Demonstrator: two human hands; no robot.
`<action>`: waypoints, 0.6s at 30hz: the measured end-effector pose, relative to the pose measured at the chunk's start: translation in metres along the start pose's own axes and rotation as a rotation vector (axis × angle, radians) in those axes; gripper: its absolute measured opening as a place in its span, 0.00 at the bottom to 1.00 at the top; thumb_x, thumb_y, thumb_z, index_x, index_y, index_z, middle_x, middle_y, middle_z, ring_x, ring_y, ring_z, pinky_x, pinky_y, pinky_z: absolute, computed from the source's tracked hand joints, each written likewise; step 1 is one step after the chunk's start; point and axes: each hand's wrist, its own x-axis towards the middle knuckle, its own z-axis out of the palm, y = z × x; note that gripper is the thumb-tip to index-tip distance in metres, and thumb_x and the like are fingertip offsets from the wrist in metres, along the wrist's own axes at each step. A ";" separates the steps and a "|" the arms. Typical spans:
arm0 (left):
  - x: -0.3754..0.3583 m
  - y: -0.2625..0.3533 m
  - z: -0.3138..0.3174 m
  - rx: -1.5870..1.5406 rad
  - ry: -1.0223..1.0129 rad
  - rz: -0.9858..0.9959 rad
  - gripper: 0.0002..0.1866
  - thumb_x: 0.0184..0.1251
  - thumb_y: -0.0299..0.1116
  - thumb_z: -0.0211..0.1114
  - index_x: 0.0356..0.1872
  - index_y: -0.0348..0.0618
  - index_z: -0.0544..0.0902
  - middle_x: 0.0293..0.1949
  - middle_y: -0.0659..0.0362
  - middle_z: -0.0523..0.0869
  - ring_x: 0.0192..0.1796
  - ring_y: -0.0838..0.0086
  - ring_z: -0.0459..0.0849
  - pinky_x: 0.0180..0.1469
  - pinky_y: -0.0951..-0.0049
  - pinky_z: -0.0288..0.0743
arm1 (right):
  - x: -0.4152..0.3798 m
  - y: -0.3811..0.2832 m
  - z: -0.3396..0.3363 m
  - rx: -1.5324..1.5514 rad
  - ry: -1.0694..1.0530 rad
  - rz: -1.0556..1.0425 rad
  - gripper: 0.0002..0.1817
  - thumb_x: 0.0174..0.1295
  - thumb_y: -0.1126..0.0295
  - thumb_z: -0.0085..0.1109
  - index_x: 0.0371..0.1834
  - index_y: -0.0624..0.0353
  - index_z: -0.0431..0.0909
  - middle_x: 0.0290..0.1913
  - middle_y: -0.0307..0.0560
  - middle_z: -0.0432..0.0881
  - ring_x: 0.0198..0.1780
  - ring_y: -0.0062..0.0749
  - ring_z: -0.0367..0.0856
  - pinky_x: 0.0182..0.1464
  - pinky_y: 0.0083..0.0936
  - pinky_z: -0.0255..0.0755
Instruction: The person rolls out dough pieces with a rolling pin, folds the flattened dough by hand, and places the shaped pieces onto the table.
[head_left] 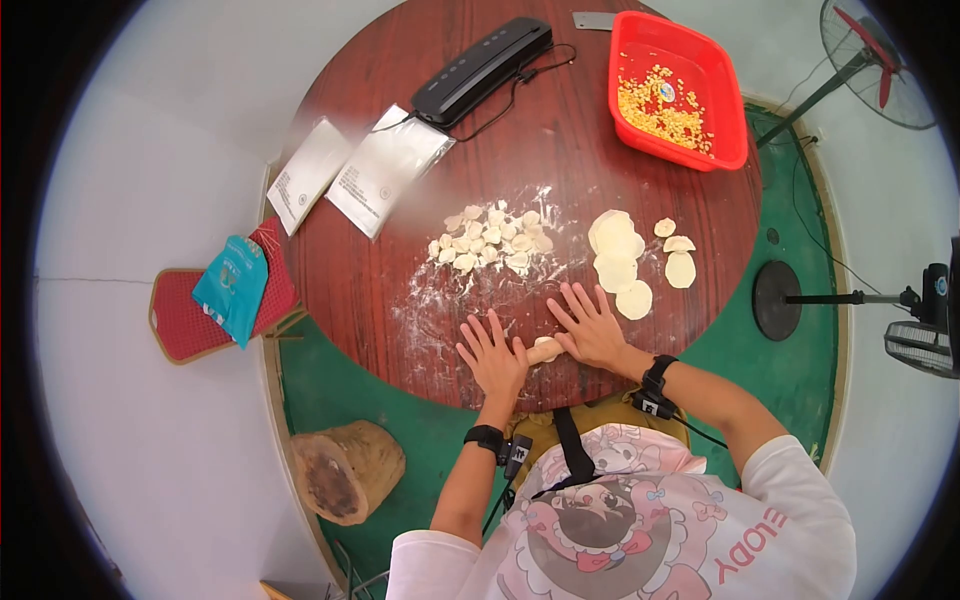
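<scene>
My left hand (495,366) lies palm down with its fingers spread, on the left end of a short wooden rolling pin (543,351). On the pin's other end rests my right hand (592,332), also flat with fingers stretched out. A small dough round (545,341) shows partly beneath the pin, between the hands. Beyond them several small floured dough pieces (490,237) sit in a cluster. Thin rolled dough wrappers (615,272) overlap to the right, above my right hand. A few separate rounds (680,270) lie farther right.
White flour dusts the round wooden table (400,290). Toward the back stand a red basin (737,105) holding yellow kernels and a black vacuum sealer (480,72) with a cord. Plastic packets (385,180) lie at left. A chair (180,320), log (350,470) and fan (920,345) surround the table.
</scene>
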 end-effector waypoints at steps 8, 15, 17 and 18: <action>0.027 0.001 -0.007 0.000 -0.020 -0.046 0.36 0.65 0.48 0.48 0.71 0.45 0.50 0.69 0.38 0.49 0.72 0.45 0.43 0.68 0.43 0.34 | 0.025 0.007 0.003 -0.031 0.006 0.047 0.33 0.58 0.57 0.48 0.68 0.52 0.58 0.70 0.58 0.53 0.70 0.50 0.51 0.68 0.55 0.39; 0.047 -0.004 0.001 0.031 0.011 -0.067 0.37 0.65 0.48 0.49 0.71 0.44 0.49 0.70 0.38 0.48 0.72 0.45 0.42 0.69 0.45 0.32 | 0.044 0.015 0.004 -0.059 -0.053 0.068 0.34 0.55 0.61 0.46 0.69 0.53 0.55 0.70 0.59 0.52 0.72 0.49 0.48 0.69 0.54 0.36; 0.050 -0.005 -0.001 0.025 0.013 -0.067 0.37 0.65 0.48 0.49 0.71 0.44 0.49 0.69 0.38 0.48 0.72 0.45 0.42 0.69 0.46 0.33 | 0.044 0.011 0.006 -0.066 -0.053 0.063 0.34 0.56 0.60 0.45 0.69 0.53 0.55 0.70 0.58 0.52 0.72 0.49 0.48 0.69 0.54 0.36; 0.047 -0.005 0.000 0.020 0.016 -0.074 0.37 0.64 0.47 0.50 0.70 0.44 0.51 0.69 0.38 0.49 0.72 0.46 0.43 0.69 0.45 0.33 | 0.043 0.014 0.005 -0.082 -0.058 0.059 0.34 0.56 0.60 0.45 0.69 0.53 0.55 0.70 0.58 0.52 0.72 0.48 0.48 0.69 0.54 0.36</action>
